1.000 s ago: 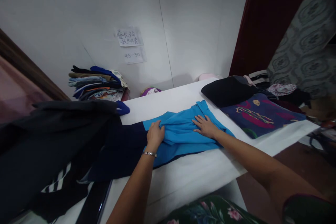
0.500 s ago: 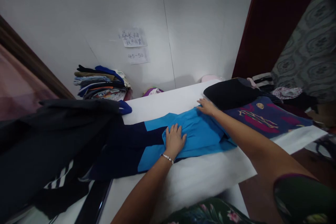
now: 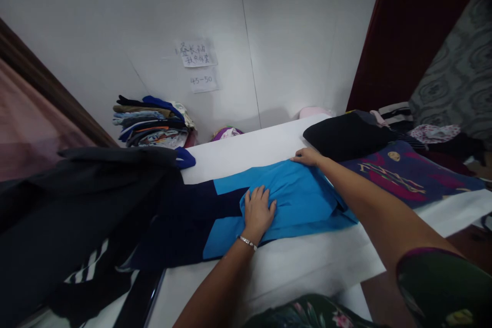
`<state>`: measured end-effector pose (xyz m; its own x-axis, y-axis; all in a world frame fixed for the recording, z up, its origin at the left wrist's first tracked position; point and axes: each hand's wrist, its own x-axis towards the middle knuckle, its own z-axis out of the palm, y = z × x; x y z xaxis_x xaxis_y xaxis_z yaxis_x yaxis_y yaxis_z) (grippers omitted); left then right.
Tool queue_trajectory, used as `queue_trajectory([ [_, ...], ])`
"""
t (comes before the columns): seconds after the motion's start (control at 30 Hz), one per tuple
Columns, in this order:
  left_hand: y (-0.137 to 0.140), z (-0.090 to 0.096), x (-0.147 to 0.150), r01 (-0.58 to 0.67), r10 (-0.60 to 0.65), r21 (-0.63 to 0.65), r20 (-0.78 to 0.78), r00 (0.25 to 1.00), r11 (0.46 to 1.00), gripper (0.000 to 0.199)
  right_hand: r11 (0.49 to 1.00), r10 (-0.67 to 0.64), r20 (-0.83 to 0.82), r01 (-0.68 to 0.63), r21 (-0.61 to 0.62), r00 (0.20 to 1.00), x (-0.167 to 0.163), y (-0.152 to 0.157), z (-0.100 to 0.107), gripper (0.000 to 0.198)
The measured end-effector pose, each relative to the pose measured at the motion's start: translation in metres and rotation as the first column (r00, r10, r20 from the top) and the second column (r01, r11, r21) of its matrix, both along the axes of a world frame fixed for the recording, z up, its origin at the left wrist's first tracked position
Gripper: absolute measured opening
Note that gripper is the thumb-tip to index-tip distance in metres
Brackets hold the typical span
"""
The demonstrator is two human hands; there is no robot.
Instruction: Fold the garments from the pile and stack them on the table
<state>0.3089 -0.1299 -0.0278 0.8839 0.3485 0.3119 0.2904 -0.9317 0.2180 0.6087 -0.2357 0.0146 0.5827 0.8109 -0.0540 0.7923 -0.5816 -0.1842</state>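
Observation:
A bright-blue and navy long-sleeved top (image 3: pixel 295 205) lies partly folded across the table in front of me. My left hand (image 3: pixel 259 212), wearing a silver bracelet, rests flat on its blue cloth with the fingers spread. At the top's far edge, the fingers of my right hand (image 3: pixel 307 157) are bent and pinch the fabric. The navy part (image 3: pixel 184 215) stretches left until dark clothing partly covers it. Creases run through the blue cloth between my two hands.
Dark clothes (image 3: pixel 88 200) are heaped at the left. A stack of folded clothes (image 3: pixel 154 122) stands behind, against the wall. On the right lie a folded black garment (image 3: pixel 346 136) and a purple patterned one (image 3: pixel 415 174). Handwritten paper notes (image 3: pixel 200 64) hang on the wall.
My right hand has gone from fingers spread over the far edge to a bent-finger pinch there. My left hand stays flat on the blue cloth. The view has shifted slightly.

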Motion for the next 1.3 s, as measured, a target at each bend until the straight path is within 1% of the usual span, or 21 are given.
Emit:
queue_trajectory([
  [0.07,0.003,0.002,0.001,-0.011,0.011,0.002,-0.013,1.000,1.000,0.040,0.999,-0.031,-0.001,0.031,-0.015,1.000,0.000,0.004,-0.006,0.067],
  [0.17,0.011,0.004,0.005,-0.038,0.039,0.017,-0.039,0.998,0.999,0.042,0.995,-0.093,0.020,0.094,-0.037,0.995,-0.001,0.010,-0.018,0.065],
  [0.27,0.018,0.000,0.008,-0.056,0.059,0.044,-0.064,0.996,0.997,0.043,0.985,-0.170,0.046,0.171,-0.017,0.984,-0.003,0.015,-0.031,0.063],
  [0.33,0.020,-0.002,0.009,-0.057,0.062,0.066,-0.070,0.996,0.996,0.043,0.978,-0.206,0.040,0.205,0.022,0.978,-0.006,0.017,-0.037,0.063],
  [0.4,0.019,-0.004,0.009,-0.059,0.065,0.078,-0.069,0.996,0.995,0.043,0.972,-0.223,0.005,0.222,0.071,0.975,-0.007,0.018,-0.039,0.061],
  [0.47,0.018,-0.004,0.009,-0.064,0.070,0.076,-0.068,0.995,0.995,0.043,0.962,-0.231,-0.050,0.236,0.141,0.972,-0.006,0.016,-0.035,0.059],
  [0.53,0.017,-0.003,0.009,-0.070,0.074,0.069,-0.070,0.995,0.995,0.043,0.937,-0.239,-0.105,0.258,0.235,0.965,-0.003,0.008,-0.025,0.056],
  [0.63,0.017,-0.002,0.009,-0.073,0.078,0.065,-0.072,0.994,0.995,0.043,0.886,-0.247,-0.171,0.293,0.360,0.954,0.000,-0.021,-0.007,0.052],
  [0.7,0.018,-0.003,0.009,-0.070,0.075,0.068,-0.068,0.995,0.995,0.043,0.833,-0.202,-0.324,0.335,0.439,0.924,-0.002,-0.056,0.001,0.050],
  [0.73,0.018,-0.003,0.009,-0.069,0.073,0.069,-0.066,0.995,0.995,0.043,0.801,-0.155,-0.431,0.369,0.472,0.889,-0.006,-0.077,0.002,0.049],
  [0.8,0.019,-0.004,0.010,-0.070,0.075,0.072,-0.060,0.995,0.995,0.043,0.735,-0.046,-0.628,0.452,0.505,0.777,-0.021,-0.123,-0.001,0.051],
  [0.83,0.019,-0.004,0.010,-0.072,0.076,0.072,-0.058,0.995,0.995,0.044,0.717,-0.019,-0.683,0.486,0.500,0.730,-0.031,-0.146,-0.005,0.052],
  [0.87,0.019,-0.004,0.010,-0.074,0.078,0.071,-0.055,0.995,0.995,0.044,0.707,-0.017,-0.714,0.514,0.486,0.700,-0.042,-0.166,-0.011,0.052],
  [0.93,0.019,-0.004,0.011,-0.076,0.079,0.070,-0.055,0.995,0.995,0.044,0.704,-0.027,-0.762,0.553,0.445,0.647,-0.066,-0.201,-0.024,0.053],
  [0.97,0.019,-0.003,0.011,-0.074,0.078,0.070,-0.058,0.995,0.995,0.044,0.708,-0.023,-0.776,0.559,0.432,0.630,-0.077,-0.213,-0.031,0.055],
  [1.03,0.019,-0.001,0.011,-0.071,0.076,0.072,-0.066,0.995,0.995,0.044,0.720,-0.008,-0.770,0.538,0.438,0.638,-0.095,-0.227,-0.041,0.062],
  [1.1,0.019,0.000,0.010,-0.069,0.074,0.074,-0.071,0.995,0.995,0.044,0.750,-0.011,-0.725,0.485,0.449,0.688,-0.106,-0.229,-0.046,0.073],
  [1.17,0.018,0.001,0.010,-0.070,0.075,0.071,-0.074,0.994,0.995,0.044,0.797,-0.037,-0.661,0.421,0.433,0.749,-0.111,-0.222,-0.046,0.082],
  [1.23,0.018,0.002,0.010,-0.072,0.078,0.068,-0.080,0.994,0.995,0.044,0.839,-0.034,-0.568,0.333,0.431,0.822,-0.112,-0.211,-0.044,0.083],
  [1.3,0.018,0.003,0.009,-0.070,0.075,0.065,-0.087,0.993,0.995,0.044,0.860,0.008,-0.423,0.210,0.465,0.906,-0.113,-0.198,-0.044,0.077],
])
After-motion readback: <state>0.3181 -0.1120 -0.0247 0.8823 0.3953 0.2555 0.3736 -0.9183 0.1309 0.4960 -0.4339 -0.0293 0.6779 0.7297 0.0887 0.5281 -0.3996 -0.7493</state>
